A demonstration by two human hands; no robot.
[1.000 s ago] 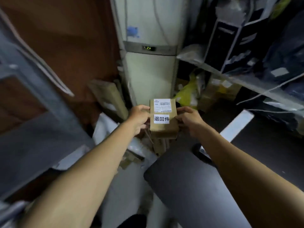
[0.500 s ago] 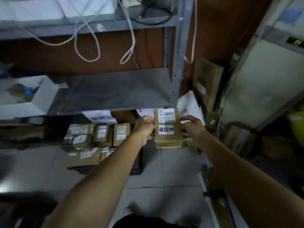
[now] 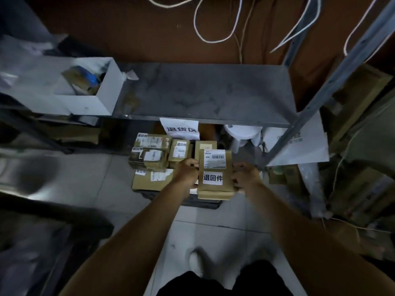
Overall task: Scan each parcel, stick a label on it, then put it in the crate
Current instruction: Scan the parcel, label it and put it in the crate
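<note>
Two hands, left hand (image 3: 186, 174) and right hand (image 3: 245, 178), grip parcel (image 3: 214, 190) above crate (image 3: 203, 203).

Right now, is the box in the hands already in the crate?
Not yet. Both hands, left hand and right hand, hold the parcel above the crate.

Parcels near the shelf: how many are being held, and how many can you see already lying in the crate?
held parcel, gripped by left hand and right hand: 1
parcels in the crate, those visible: 5
Total: 6; more may be hidden underneath.
</note>
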